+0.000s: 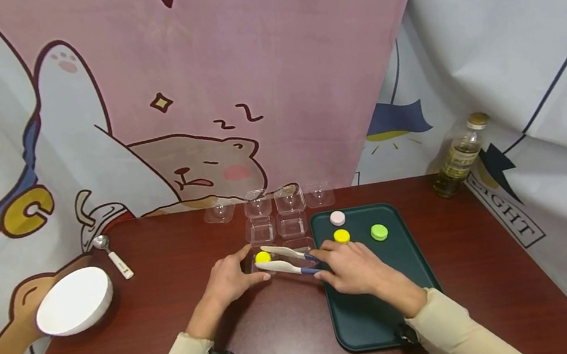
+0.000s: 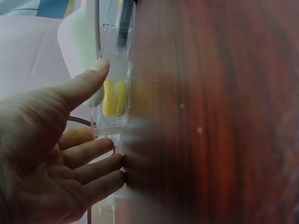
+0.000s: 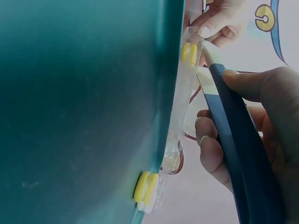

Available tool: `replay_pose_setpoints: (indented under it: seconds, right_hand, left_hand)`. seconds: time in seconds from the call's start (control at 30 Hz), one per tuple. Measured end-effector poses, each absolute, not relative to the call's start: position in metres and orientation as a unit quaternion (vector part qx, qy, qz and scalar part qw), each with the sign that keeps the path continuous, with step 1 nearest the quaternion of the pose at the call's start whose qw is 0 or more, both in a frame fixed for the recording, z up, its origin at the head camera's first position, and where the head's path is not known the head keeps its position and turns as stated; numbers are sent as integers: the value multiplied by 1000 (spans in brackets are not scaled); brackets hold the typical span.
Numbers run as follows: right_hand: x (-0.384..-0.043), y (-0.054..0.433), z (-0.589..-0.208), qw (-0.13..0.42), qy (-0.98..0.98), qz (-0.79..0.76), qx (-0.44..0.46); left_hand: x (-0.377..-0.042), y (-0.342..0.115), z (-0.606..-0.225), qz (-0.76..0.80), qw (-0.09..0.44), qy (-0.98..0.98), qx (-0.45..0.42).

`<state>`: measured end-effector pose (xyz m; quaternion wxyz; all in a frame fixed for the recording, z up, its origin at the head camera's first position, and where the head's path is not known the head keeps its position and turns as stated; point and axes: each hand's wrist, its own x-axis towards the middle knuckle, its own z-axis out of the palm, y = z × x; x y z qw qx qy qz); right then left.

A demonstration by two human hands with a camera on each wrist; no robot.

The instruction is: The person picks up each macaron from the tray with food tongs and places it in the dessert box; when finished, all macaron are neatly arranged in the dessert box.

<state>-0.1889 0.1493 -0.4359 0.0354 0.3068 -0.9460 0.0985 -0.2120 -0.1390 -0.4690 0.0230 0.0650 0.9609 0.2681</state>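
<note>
My left hand [image 1: 228, 278] holds a small clear plastic box [image 2: 112, 122] on the table, thumb at its near side and fingers at its far side. Inside the box sits a yellow macaron [image 1: 263, 257], on edge or flat I cannot tell from above. Tongs with blue handles and pale tips [image 1: 281, 267] are gripped in my right hand [image 1: 356, 266], which is over the left edge of the dark green tray [image 1: 362, 329]. The tong arms are spread apart at the macaron, one to either side in the head view. On the tray lie another yellow macaron [image 1: 342, 234], a pink macaron [image 1: 337, 218] and a green macaron [image 1: 379, 232].
Several more clear plastic boxes [image 1: 261, 230] and domed lids [image 1: 220, 210] stand behind my hands. At the left are a white bowl [image 1: 70, 304] and a white-handled scoop [image 1: 119, 264]. A bottle of yellowish liquid [image 1: 458, 161] stands at the back right. A printed cloth [image 1: 295, 66] hangs behind the table.
</note>
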Motion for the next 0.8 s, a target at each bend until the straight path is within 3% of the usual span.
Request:
replay_pose_setpoints:
  seconds: [0.37, 0.8]
  right_hand:
    - [-191, 165, -432, 47, -949, 117, 290]
    - [-197, 211, -419, 89, -958, 135, 239]
  left_hand:
    - [-213, -140, -470, 274, 2, 957, 99]
    - [-231, -154, -461, 330, 3, 942, 68]
